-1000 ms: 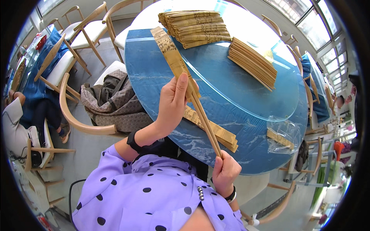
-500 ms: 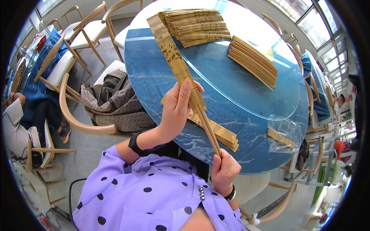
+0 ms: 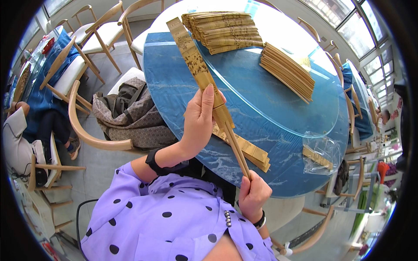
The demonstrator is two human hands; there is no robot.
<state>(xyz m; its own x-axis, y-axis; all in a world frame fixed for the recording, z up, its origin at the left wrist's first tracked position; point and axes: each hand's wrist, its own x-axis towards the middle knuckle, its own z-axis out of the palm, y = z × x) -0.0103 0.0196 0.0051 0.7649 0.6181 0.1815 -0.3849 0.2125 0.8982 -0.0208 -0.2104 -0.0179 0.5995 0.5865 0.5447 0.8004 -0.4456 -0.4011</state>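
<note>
My left hand [image 3: 200, 115] is closed around a long gold printed paper chopstick sleeve [image 3: 187, 50], thumb on top, above the table edge. A pair of wooden chopsticks [image 3: 235, 145] runs out of the sleeve's lower end, their upper part hidden inside it. My right hand [image 3: 254, 195] pinches the chopsticks' lower ends, close to my body. Beneath my hands, a few flat gold sleeves [image 3: 250, 150] lie on the blue tablecloth, partly covered by the left hand.
On the round glass turntable [image 3: 278, 115] lie a pile of bulky gold sleeves [image 3: 224, 32] and a neat stack of slim tan sticks [image 3: 287, 71]. A clear plastic bag [image 3: 322, 154] rests at the right edge. A patterned bag [image 3: 133, 115] sits on a chair at left.
My left hand has shifted slightly up along the sleeve. The sleeve's lower end shows more plainly below it, and the right hand has barely moved.
</note>
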